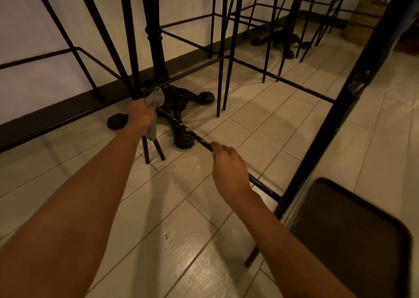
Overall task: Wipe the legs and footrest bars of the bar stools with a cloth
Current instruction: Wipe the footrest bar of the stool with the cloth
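A black metal bar stool stands close in front of me. My left hand (142, 114) grips a grey cloth (154, 98) wrapped around the stool's thin paired legs (132, 48), right where the footrest bar meets them. That footrest bar (186, 130) runs from there down to the right, with chipped paint along it. My right hand (229, 168) is closed around the bar near its middle. The bar ends at a thick black leg (335, 125) on the right.
A cast-iron table pedestal (158, 55) with clawed feet (205, 97) stands just behind the stool. More black stools (267, 48) and a second pedestal base (283, 40) line the wall. A dark seat (353, 234) sits at lower right, a woven basket (362, 19) far right. Tiled floor.
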The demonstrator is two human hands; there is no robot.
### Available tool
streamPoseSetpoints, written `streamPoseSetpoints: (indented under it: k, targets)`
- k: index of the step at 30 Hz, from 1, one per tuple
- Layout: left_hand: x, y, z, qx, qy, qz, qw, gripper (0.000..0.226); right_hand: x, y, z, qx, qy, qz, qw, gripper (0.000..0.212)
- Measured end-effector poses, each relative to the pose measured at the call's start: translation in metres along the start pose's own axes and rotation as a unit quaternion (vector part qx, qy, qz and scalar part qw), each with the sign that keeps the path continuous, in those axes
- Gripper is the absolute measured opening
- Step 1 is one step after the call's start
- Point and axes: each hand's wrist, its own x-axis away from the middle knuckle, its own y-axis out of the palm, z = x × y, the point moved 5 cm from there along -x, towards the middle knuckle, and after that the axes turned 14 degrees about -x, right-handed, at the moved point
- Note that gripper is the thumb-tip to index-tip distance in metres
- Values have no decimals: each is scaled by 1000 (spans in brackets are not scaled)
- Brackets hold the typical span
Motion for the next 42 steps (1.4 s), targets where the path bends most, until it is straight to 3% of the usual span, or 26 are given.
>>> streamPoseSetpoints:
  k: [6, 16, 25, 35, 42]
  targets:
    - [6, 4, 0, 9, 22, 14, 1000, 23, 0, 2, 2, 9, -2, 8, 1000, 35]
    - [5, -2, 5, -87, 58, 33, 994, 35, -1, 0, 0, -3, -1, -2, 1000, 39]
    - [23, 4, 14, -133, 121, 29, 983, 29, -1, 0, -1, -7, 34, 2, 999, 38]
    - [25, 2, 7, -93, 67, 38, 993, 32, -1, 3, 3, -8, 22, 37, 999, 37]
    - [50, 5, 8, -86, 109, -4, 990, 33, -2, 3, 2, -11, 23, 24, 999, 32]
